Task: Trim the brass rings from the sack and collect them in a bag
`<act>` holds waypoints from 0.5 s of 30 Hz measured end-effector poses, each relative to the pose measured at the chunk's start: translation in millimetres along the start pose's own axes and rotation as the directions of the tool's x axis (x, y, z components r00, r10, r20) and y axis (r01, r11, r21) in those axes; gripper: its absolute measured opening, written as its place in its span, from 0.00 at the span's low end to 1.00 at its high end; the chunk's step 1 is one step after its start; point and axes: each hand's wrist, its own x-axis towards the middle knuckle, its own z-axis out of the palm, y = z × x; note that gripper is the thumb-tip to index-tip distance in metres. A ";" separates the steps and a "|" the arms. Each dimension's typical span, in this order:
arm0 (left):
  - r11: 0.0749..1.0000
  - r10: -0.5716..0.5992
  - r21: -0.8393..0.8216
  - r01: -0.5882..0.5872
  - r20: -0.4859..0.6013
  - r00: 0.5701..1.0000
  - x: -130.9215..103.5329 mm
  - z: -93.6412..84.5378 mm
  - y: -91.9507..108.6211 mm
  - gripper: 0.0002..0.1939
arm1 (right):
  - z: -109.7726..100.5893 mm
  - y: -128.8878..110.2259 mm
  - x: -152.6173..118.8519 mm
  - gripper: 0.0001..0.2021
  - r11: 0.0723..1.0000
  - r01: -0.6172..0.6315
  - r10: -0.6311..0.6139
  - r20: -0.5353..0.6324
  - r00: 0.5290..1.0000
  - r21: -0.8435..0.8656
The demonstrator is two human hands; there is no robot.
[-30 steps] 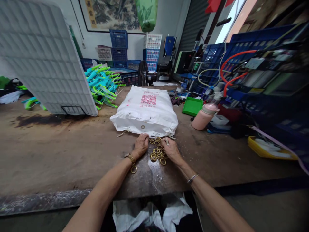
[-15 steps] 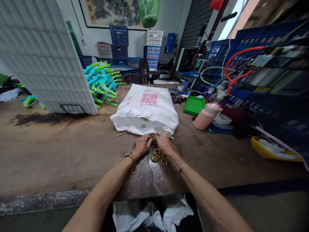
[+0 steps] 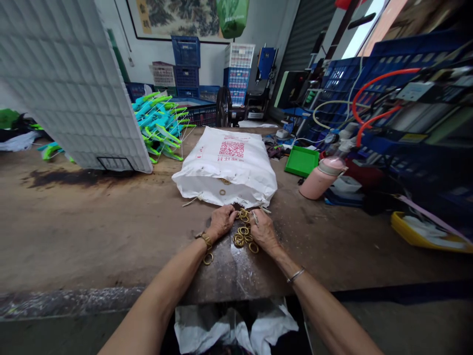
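A white sack (image 3: 229, 158) with red print lies on the table, its open mouth facing me and a few rings showing inside. Just before the mouth, my left hand (image 3: 222, 219) is closed, thumb and fingers pinched at the edge of a small cluster of brass rings (image 3: 243, 214). To the right of that cluster, my right hand (image 3: 263, 228) is closed too, with a small pale thing between its fingers, too small to name. Several more brass rings (image 3: 239, 240) lie between my hands, nearer to me. One separate ring (image 3: 208, 259) rests beside my left wrist.
A grey ribbed panel (image 3: 84, 93) stands at the left, with blue and green plastic pieces (image 3: 160, 123) behind it. On the right are a green tray (image 3: 302, 161), a pink bottle (image 3: 320, 178), a yellow tray (image 3: 424, 236) and a machine with red hoses (image 3: 380, 76).
My hands have moved apart, the right one shifting to the right, so the rings between them show more. The whole view has shifted slightly.
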 end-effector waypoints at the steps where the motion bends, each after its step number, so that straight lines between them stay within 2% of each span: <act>1: 1.000 0.000 0.004 0.000 0.002 1.000 -0.1 -0.1 0.1 0.11 | 0.8 2.6 0.6 0.08 1.000 -0.001 0.001 0.006 1.000 -0.025; 5: 1.000 -0.003 0.016 0.003 0.008 1.000 0.4 -0.8 0.9 0.11 | 6.9 10.6 10.0 0.07 0.991 -0.062 0.064 0.014 0.998 -0.120; 10: 1.000 -0.010 0.022 0.010 0.016 1.000 0.8 -2.1 1.2 0.10 | 15.9 5.9 25.2 0.10 0.953 -0.288 0.287 -0.027 0.958 -0.095; 15: 0.999 -0.034 0.016 0.034 0.016 0.999 0.6 -4.0 2.3 0.11 | 13.6 4.0 31.8 0.11 0.952 -0.305 0.305 0.004 0.952 0.000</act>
